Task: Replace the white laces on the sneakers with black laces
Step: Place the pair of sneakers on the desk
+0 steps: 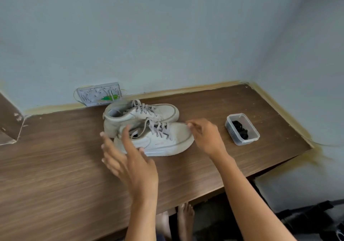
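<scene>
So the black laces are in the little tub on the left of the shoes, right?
Not quite. The head view shows the black laces in the little tub, but it sits to the right of the shoes, not the left.

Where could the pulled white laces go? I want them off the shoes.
Bare table lies left of the left hand, and between the right hand and the tub. It is crowded around the sneakers, near the wall.
</scene>
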The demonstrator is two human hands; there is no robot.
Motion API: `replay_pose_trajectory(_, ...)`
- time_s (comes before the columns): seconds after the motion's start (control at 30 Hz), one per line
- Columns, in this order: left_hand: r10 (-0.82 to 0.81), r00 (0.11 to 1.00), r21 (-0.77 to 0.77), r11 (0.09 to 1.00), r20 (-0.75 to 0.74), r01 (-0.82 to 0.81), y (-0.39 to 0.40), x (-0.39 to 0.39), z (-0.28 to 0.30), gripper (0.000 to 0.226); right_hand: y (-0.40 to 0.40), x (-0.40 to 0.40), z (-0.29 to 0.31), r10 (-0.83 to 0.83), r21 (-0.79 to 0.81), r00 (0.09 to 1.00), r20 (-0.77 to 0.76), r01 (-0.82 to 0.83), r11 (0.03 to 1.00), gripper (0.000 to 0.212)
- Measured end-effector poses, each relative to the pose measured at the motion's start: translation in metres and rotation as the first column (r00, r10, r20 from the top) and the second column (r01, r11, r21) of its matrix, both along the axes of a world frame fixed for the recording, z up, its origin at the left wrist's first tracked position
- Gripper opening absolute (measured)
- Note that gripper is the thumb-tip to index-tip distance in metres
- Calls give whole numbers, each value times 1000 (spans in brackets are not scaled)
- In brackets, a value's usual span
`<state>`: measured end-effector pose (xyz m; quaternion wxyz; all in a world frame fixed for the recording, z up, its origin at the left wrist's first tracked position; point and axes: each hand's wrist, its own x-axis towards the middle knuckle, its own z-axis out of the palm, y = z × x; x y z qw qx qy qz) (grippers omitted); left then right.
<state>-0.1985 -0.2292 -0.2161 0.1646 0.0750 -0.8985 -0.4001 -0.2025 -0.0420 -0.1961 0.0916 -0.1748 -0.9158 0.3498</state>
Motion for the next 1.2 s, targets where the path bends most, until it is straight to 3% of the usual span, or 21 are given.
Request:
replay_pose_trajectory(0.07,81,996,176,980,47,-88,-1,-6,1,81,2,-17,7,-44,20,999,-14,44,999,19)
replay_pose_trajectory(0.13,45,994,387,919,101,-81,1,-7,4,85,3,-40,11,-28,44,1000,4,28,999,19)
replay_pose_trajectory(0.2,-56,989,535,844,139,-27,9,-5,10,89,1,-65,12,90,79,994,54,-95,992,38)
replay_pose_trajectory(0.37,-162,974,500,864,157,64,25,-5,9,98,4,-113,7,442,-149,860,254,-417,897,94)
replay_pose_trajectory(0.47,-210,958,466,879,195,98,26,-9,4,92,7,-120,1,478,-260,829,288,-413,873,75)
replay_pose_trajectory(0.53,-217,962,443,888,167,123,23,-12,3,88,10,-112,-2,405,-201,885,230,-364,910,59)
replay_pose_trajectory(0.63,-288,953,422,879,98,222,14,-16,3,85,19,-85,-4,285,-63,935,212,-278,959,53)
replay_pose_trajectory(0.8,-426,905,430,817,-3,386,12,-16,3,81,7,-10,-8,-76,-88,989,126,88,992,55)
replay_pose_trajectory(0.97,-488,872,387,800,-24,458,18,-15,-4,65,-20,60,-11,-400,-91,908,123,412,907,57)
replay_pose_trajectory(1.2,-577,816,308,784,40,539,19,-27,3,61,-33,95,-1,-524,-75,801,288,565,822,58)
